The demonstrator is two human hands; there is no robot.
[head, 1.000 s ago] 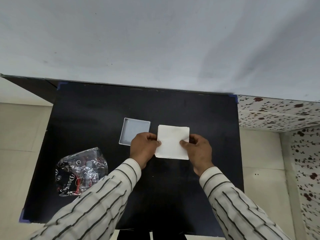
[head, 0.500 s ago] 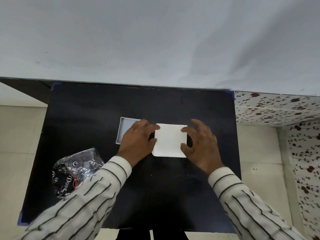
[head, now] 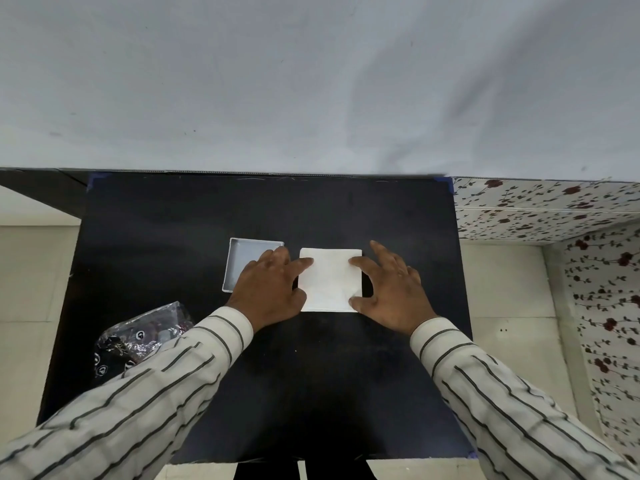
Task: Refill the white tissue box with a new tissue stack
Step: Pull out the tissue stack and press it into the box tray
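A square white tissue stack [head: 330, 278] lies flat in the middle of the black table [head: 311, 393]. My left hand [head: 270, 292] rests at its left edge with the index fingertip on the stack. At the right edge my right hand [head: 391, 292] has its index finger and thumb touching the stack's corners. Both hands have spread fingers and grip nothing. An open white tissue box [head: 242, 258] sits just left of the stack, hollow side up, partly covered by my left hand. Whether anything lies under the stack is hidden.
A crumpled clear and black plastic wrapper [head: 135, 341] lies at the table's left front, partly under my left sleeve. A white wall stands behind the table. Flower-patterned tiles [head: 554, 209] and pale floor are to the right.
One second ago both hands held the tissue stack by its sides. They have since set it flat on the table and spread their fingers along its edges.
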